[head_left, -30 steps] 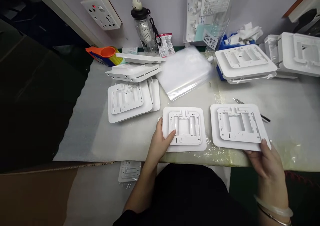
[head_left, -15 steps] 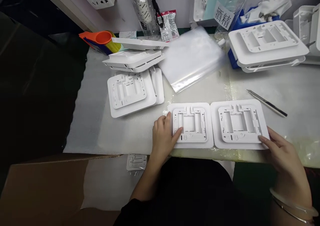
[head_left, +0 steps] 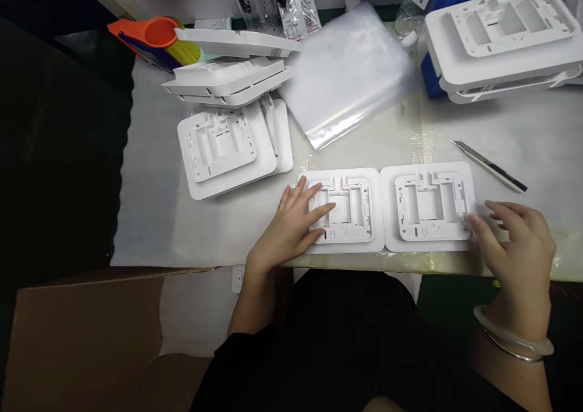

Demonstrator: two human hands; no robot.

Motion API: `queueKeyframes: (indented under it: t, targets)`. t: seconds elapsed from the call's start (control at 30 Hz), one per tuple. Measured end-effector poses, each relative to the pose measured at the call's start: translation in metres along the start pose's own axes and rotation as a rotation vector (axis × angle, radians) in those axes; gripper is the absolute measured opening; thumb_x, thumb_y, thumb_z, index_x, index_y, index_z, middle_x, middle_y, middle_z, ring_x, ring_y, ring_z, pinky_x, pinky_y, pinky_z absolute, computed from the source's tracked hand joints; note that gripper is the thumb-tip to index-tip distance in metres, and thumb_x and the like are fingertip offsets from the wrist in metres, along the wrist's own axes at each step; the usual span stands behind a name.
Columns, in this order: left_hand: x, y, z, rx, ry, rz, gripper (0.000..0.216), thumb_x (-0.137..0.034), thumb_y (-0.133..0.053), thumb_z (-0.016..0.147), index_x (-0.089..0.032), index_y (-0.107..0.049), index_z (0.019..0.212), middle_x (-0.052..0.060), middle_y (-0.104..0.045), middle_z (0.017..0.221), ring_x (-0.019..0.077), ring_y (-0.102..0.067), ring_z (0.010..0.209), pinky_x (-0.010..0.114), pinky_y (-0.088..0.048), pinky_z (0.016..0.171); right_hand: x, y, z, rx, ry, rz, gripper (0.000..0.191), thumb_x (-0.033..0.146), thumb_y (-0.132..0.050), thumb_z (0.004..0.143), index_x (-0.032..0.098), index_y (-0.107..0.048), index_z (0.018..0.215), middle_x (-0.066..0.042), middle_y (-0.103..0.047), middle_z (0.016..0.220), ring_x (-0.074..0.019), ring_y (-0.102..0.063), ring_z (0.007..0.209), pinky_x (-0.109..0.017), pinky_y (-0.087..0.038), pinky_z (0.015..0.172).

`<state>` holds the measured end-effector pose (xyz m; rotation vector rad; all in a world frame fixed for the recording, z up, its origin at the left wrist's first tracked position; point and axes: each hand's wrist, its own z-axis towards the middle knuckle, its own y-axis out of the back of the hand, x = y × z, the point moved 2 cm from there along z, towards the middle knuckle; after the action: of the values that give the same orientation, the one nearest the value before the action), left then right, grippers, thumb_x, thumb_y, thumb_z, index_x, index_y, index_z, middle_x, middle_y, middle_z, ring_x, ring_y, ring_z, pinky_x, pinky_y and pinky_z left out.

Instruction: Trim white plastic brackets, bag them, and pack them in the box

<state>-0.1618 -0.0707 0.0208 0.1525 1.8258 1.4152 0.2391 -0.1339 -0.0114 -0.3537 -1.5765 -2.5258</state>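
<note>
rests the left hand, fingers spread and closed on nothing, over the left side of the left white panel, probably to steady it against the worktop. has the right hand loosely open beside the right white panel, with the thumb tip at its right edge and the other fingers off it, perhaps to square it up; cannot tell about actual contact there. has the 2 panels lying flat, recessed faces up, along the near edge, with facing sides touching, seemingly for alignment. has the knife just beyond the right panel, likely within easy reach, and the clear plastic stack farther back, between 2 piles of panels, presumably out of the hands' way.
</note>
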Motion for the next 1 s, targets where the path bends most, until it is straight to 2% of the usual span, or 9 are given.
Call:
queueKeyframes:
  t: [0.07,0.17,0.33,0.4,0.5,0.7,0.87,1.0]
  targets:
    - [0.001,0.006,0.009,0.094,-0.011,0.035,0.044,-0.033,-0.054,0.097,-0.029,-0.05,0.141,0.012,-0.027,0.16,0.0385,-0.009,0.152,0.067,-0.018,0.118,0.006,0.005,0.001,-0.045,0.048,0.027,0.045,0.047,-0.065,0.088,0.016,-0.069,0.12,-0.017,-0.066,0.112,-0.0282,-0.065,0.103,-0.041,-0.055,0.086]
    - [0.001,0.009,0.021,0.147,-0.039,0.093,0.047,-0.036,-0.056,0.096,-0.033,-0.049,0.143,0.011,-0.023,0.163,0.04,-0.007,0.152,0.068,-0.02,0.117,0.021,0.015,-0.001,-0.035,0.119,0.054,0.039,0.036,-0.068,0.089,0.018,-0.066,0.123,-0.018,-0.062,0.12,-0.0299,-0.06,0.112,-0.044,-0.052,0.092]
    - [-0.012,-0.008,0.043,0.104,-0.038,0.227,0.064,-0.048,-0.057,0.094,-0.022,-0.04,0.15,0.015,-0.026,0.162,0.0415,-0.01,0.151,0.073,-0.017,0.115,0.058,0.012,-0.013,0.113,0.349,0.115,0.041,0.032,-0.073,0.085,0.025,-0.061,0.124,-0.014,-0.049,0.14,-0.0342,-0.047,0.127,-0.054,-0.046,0.101]
    - [-0.02,-0.017,0.049,0.072,-0.018,0.291,0.065,-0.049,-0.057,0.093,-0.021,-0.04,0.15,0.014,-0.029,0.161,0.0422,-0.013,0.151,0.076,-0.014,0.113,0.071,0.004,-0.017,0.181,0.437,0.155,0.043,0.033,-0.074,0.085,0.026,-0.06,0.125,-0.013,-0.046,0.143,-0.0352,-0.041,0.133,-0.058,-0.043,0.104]
    - [-0.025,-0.025,0.052,0.035,-0.007,0.354,0.064,-0.05,-0.056,0.094,-0.022,-0.041,0.149,0.013,-0.032,0.159,0.0422,-0.016,0.15,0.079,-0.013,0.111,0.08,-0.004,-0.02,0.214,0.484,0.175,0.041,0.032,-0.072,0.087,0.024,-0.059,0.125,-0.014,-0.046,0.144,-0.0355,-0.039,0.135,-0.062,-0.041,0.106]
    - [-0.021,-0.028,0.049,-0.043,-0.003,0.35,0.065,-0.051,-0.049,0.097,-0.017,-0.039,0.151,0.013,-0.037,0.156,0.0382,-0.022,0.149,0.07,-0.019,0.116,0.071,-0.004,0.001,0.179,0.477,0.22,0.031,0.03,-0.071,0.087,0.023,-0.061,0.116,-0.013,-0.054,0.137,-0.0343,-0.046,0.131,-0.061,-0.043,0.105]
    - [-0.025,-0.031,0.05,-0.057,0.062,0.364,0.065,-0.055,-0.046,0.096,-0.019,-0.041,0.15,0.01,-0.035,0.158,0.0386,-0.022,0.149,0.07,-0.021,0.115,0.052,-0.015,0.033,0.133,0.253,0.184,0.036,0.032,-0.062,0.094,0.017,-0.058,0.126,-0.018,-0.055,0.136,-0.0331,-0.05,0.129,-0.055,-0.047,0.104]
    - [-0.027,-0.034,0.051,-0.086,0.067,0.329,0.062,-0.055,-0.048,0.096,-0.021,-0.044,0.148,0.012,-0.037,0.157,0.0413,-0.024,0.148,0.073,-0.022,0.113,0.042,-0.031,0.039,0.126,0.108,0.113,0.044,0.039,-0.057,0.096,0.012,-0.057,0.131,-0.02,-0.054,0.137,-0.0355,-0.05,0.128,-0.057,-0.047,0.103]
